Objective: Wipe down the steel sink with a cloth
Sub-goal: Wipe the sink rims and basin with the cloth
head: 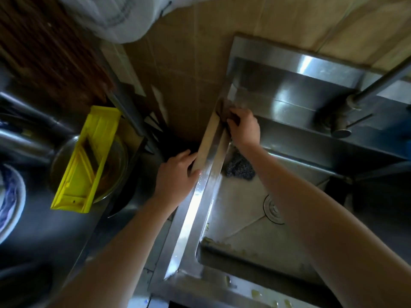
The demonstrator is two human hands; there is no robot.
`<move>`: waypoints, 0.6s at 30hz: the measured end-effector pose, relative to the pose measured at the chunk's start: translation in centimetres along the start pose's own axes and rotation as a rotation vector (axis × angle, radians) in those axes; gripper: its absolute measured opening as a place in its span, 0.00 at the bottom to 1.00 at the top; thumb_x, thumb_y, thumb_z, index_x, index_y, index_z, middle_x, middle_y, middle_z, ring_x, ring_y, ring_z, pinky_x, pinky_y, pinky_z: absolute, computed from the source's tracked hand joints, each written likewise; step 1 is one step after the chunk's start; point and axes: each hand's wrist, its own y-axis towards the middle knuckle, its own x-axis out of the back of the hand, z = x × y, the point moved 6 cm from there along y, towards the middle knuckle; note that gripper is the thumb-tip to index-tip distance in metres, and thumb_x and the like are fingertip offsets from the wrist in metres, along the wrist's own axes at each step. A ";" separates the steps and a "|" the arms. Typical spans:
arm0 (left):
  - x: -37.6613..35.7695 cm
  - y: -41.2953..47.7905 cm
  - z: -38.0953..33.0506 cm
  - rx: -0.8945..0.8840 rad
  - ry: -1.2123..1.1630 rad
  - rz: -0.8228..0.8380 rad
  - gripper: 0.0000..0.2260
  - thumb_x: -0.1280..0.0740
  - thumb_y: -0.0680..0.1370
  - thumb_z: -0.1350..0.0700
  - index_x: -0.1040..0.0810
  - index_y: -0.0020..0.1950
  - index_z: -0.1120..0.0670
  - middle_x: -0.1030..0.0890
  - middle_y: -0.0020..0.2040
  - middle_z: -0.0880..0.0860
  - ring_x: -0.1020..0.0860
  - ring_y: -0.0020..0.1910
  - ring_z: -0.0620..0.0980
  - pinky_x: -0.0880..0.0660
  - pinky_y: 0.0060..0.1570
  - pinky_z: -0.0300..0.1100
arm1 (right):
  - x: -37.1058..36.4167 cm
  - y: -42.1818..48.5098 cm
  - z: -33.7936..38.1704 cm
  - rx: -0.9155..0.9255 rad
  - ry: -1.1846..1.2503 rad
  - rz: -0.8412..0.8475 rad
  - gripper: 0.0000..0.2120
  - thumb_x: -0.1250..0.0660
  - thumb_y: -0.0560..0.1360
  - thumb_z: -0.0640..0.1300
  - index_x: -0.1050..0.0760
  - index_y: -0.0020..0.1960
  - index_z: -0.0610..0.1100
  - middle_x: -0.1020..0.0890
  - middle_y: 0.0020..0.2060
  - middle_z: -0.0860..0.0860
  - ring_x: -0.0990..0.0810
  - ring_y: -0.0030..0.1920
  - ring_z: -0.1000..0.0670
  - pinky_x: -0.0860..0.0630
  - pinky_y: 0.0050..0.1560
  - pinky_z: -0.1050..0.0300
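The steel sink fills the right half of the head view, with its drain in the basin floor. My right hand presses a dark cloth onto the far part of the sink's left rim; most of the cloth is hidden under my fingers. My left hand grips the outer edge of that same rim, nearer to me. A dark scouring pad lies in the basin under my right forearm.
A steel tap stands at the back right. To the left are a yellow plastic slicer over a steel bowl, and a blue-patterned plate. Food scraps lie along the sink's near edge. A tiled wall rises behind.
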 end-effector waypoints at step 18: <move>0.9 -11.0 2.4 -0.020 -0.033 -0.071 0.14 0.31 0.75 0.52 0.20 0.59 0.54 0.19 0.58 0.51 0.20 0.53 0.50 0.26 0.50 0.40 | -1.4 -17.1 2.3 0.097 0.073 0.133 0.16 0.32 0.74 0.39 0.21 0.62 0.45 0.22 0.61 0.47 0.22 0.58 0.44 0.26 0.54 0.57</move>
